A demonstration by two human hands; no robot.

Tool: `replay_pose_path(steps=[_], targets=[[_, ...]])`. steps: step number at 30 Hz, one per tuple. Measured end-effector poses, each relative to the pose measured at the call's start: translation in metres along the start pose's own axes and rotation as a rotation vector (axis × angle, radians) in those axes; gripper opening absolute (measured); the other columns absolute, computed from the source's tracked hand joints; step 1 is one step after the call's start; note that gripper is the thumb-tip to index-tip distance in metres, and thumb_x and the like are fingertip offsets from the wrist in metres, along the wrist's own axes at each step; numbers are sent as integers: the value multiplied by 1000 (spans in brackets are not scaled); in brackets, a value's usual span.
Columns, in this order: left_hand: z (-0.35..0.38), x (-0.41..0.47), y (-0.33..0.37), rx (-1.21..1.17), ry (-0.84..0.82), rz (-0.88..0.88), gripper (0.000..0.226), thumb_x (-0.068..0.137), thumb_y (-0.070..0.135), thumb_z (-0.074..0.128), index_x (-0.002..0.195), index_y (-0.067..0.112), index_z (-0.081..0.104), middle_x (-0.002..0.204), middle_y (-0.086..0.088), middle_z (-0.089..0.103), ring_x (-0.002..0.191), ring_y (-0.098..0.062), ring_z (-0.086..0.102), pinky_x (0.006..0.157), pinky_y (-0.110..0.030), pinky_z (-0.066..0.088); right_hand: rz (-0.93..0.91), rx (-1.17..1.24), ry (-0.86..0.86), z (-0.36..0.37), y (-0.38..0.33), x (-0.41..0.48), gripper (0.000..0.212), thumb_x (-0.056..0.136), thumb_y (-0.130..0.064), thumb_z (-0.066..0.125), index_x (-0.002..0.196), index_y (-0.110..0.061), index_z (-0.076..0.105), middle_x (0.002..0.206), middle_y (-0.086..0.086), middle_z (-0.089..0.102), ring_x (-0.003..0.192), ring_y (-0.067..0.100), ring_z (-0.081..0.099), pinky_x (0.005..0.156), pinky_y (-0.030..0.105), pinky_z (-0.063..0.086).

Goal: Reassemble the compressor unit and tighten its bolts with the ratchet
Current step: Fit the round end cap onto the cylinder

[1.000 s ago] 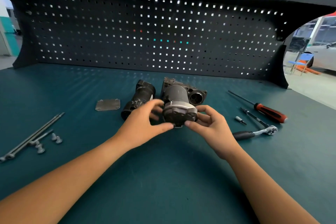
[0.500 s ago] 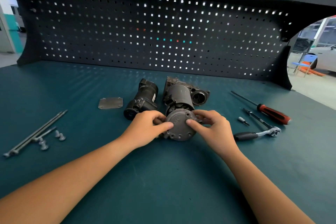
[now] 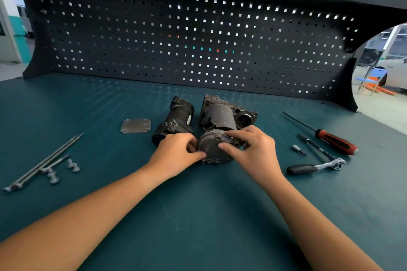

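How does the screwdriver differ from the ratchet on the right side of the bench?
The screwdriver has a red-and-black handle; the ratchet has a plain black one. The screwdriver is one straight line, while the ratchet ends in a shiny metal head with a thin bar angling off it. The screwdriver lies farther back, the ratchet nearer. Both rest untouched on the bench.

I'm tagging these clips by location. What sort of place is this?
Probably an auto workshop: a green-topped workbench backed by a pegboard, a ratchet and screwdriver laid out, and a car visible at far right.
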State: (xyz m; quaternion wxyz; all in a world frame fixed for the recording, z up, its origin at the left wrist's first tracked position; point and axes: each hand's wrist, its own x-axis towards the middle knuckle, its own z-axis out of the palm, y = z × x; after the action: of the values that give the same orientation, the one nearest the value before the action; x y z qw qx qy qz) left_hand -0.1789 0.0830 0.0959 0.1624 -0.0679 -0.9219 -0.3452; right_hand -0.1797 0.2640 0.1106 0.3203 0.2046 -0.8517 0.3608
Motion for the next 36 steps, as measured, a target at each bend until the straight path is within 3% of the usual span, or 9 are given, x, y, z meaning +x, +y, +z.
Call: replay_pose_path(steps=[7,11,19,22,27,36], targets=[[6,3,1,-27,29,16,20,69,32,79,80,20,67,67,15,59,66,-6,58,66,-24,49,24,13,-5,0,7,3,29,72,-19,80,100,-11,74,84,-1,59,66,-6,45,65,-1,32],[7,3,4,-56,25,1,25,68,31,81,78,23,58,67,16,59,67,-3,59,67,-24,49,34,14,35,-1,10,4,30,68,-19,82,95,-10,74,94,-2,52,79,6,49,68,-2,31],[5,3,9,-102,22,-24,29,66,26,83,68,27,54,66,14,58,66,-1,57,63,-20,46,1,53,31,-4,5,9,23,67,-15,83,87,-11,75,84,0,56,72,-3,49,66,1,34],[3,2,8,-101,18,-21,26,67,25,82,72,23,56,68,14,58,68,-4,59,68,-25,49,21,60,6,-5,5,8,22,67,-17,83,86,-10,74,82,0,57,70,-3,49,66,1,36],[3,2,9,-123,14,2,25,68,24,82,78,21,59,71,14,59,69,2,57,68,-20,49,52,63,8,-8,6,8,21,66,-18,83,84,-11,74,74,-7,54,65,-3,49,64,2,37],[5,3,5,-127,9,-1,27,70,24,81,70,26,54,72,13,59,67,2,55,66,-20,48,39,66,-3,-3,6,8,22,68,-17,82,88,-11,74,82,-1,57,67,-3,48,65,2,36]])
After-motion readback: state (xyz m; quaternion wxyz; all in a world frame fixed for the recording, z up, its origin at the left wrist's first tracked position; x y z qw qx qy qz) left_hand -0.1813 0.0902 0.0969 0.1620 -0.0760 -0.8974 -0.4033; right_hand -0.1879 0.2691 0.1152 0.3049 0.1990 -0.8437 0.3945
